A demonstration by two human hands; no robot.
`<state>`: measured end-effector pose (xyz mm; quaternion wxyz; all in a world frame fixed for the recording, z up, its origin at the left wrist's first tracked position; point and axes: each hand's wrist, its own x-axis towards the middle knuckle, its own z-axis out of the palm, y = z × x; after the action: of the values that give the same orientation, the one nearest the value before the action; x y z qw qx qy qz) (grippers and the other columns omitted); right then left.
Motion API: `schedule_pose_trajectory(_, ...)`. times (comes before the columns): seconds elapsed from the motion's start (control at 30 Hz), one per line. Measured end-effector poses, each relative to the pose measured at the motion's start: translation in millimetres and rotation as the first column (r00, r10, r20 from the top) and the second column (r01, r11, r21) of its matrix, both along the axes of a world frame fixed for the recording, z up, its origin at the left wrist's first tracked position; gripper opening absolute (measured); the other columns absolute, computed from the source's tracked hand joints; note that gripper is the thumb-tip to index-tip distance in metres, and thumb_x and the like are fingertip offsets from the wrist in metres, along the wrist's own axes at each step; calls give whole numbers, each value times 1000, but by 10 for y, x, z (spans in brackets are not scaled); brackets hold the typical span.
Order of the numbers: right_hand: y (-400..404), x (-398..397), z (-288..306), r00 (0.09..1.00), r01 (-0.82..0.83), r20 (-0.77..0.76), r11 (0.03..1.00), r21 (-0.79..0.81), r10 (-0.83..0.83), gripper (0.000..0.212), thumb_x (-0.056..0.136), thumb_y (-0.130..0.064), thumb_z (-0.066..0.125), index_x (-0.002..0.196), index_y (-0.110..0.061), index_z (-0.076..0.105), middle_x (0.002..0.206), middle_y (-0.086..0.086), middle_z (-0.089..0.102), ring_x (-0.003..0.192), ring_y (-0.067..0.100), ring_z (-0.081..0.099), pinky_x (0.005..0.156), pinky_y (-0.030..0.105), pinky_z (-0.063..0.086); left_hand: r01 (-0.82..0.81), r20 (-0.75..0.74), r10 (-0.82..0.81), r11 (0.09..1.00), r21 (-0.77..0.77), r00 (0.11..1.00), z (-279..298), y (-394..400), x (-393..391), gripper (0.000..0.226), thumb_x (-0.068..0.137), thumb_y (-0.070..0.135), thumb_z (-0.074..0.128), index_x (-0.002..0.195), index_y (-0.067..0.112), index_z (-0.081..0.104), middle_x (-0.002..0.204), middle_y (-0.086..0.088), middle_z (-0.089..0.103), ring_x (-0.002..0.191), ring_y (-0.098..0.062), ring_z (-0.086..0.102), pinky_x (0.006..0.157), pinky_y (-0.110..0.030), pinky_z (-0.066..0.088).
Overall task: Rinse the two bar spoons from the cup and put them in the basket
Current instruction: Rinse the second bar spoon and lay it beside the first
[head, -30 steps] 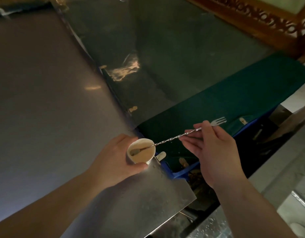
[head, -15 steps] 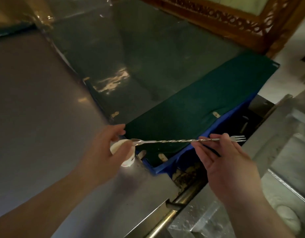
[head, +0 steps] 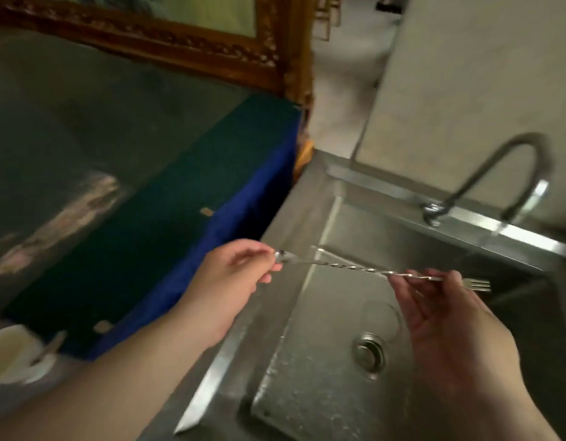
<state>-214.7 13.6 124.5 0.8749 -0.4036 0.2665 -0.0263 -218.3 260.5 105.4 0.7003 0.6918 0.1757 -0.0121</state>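
A long twisted-stem bar spoon with a fork end is held level over the steel sink. My left hand pinches its bowl end at the sink's left rim. My right hand grips the stem near the fork end, above the basin. The white cup stands at the lower left on the counter, with a handle sticking out of it. No basket is in view.
A curved faucet rises at the sink's back right, over the basin with its round drain. A green cloth over a blue crate lies left of the sink. A carved wooden frame stands behind.
The spoon has come out of the cup and moved right, over the sink. My left hand let go of the cup and now holds the spoon's bowl end. The view swung right.
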Motion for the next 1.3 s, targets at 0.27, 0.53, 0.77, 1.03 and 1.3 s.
schedule_pose_trajectory(0.27, -1546, -34, -445, 978, 207, -50, 978, 40, -205, 26, 103, -26, 47, 104, -6, 63, 91, 10, 79, 96, 25, 75, 79, 37, 61, 107, -146, -147, 961, -253, 978, -466, -1731, 727, 15, 88, 4, 62, 76, 13, 64, 66, -3, 73, 51, -5, 59, 46, -16, 36)
schedule_pose_trajectory(0.53, -2143, -136, -1041, 864, 475, -309, 847, 237, -398, 29, 106, -15, 38, 109, 6, 59, 93, 26, 74, 89, 36, 75, 91, 47, 55, 272, -152, -288, 955, -116, 945, -760, -2698, 1217, 15, 85, 13, 67, 72, 20, 72, 68, 1, 75, 55, -2, 61, 49, -15, 40)
schedule_pose_trajectory(0.77, -2070, -172, -1376, 823, 423, -520, 857, 294, -228, 34, 106, -20, 39, 99, 7, 57, 88, 28, 67, 74, 36, 69, 103, 44, 48, 392, -64, -387, 910, 134, 920, -729, -2970, 1368, 11, 81, 17, 67, 73, 20, 74, 64, 8, 70, 55, -1, 57, 49, -14, 42)
schedule_pose_trajectory(1.03, -1612, 439, -1183, 968, -181, -251, 693, -697, 1, 13, 93, -32, 58, 88, -22, 65, 79, -1, 68, 66, 12, 59, 64, 30, 47, 385, 92, -438, 858, 340, 894, -558, -2852, 1521, 5, 84, 17, 71, 80, 20, 71, 72, 8, 70, 52, 6, 58, 55, -9, 46)
schedule_pose_trajectory(1.3, -1297, 1051, -986, 979, -174, -64, 617, -768, 196, 22, 97, -34, 53, 89, -16, 63, 71, -5, 62, 62, 7, 52, 61, 31, 44, 394, 86, -486, 789, 471, 870, -489, -2620, 1606, 7, 81, 26, 69, 79, 27, 76, 78, 8, 75, 77, -11, 69, 79, -38, 58)
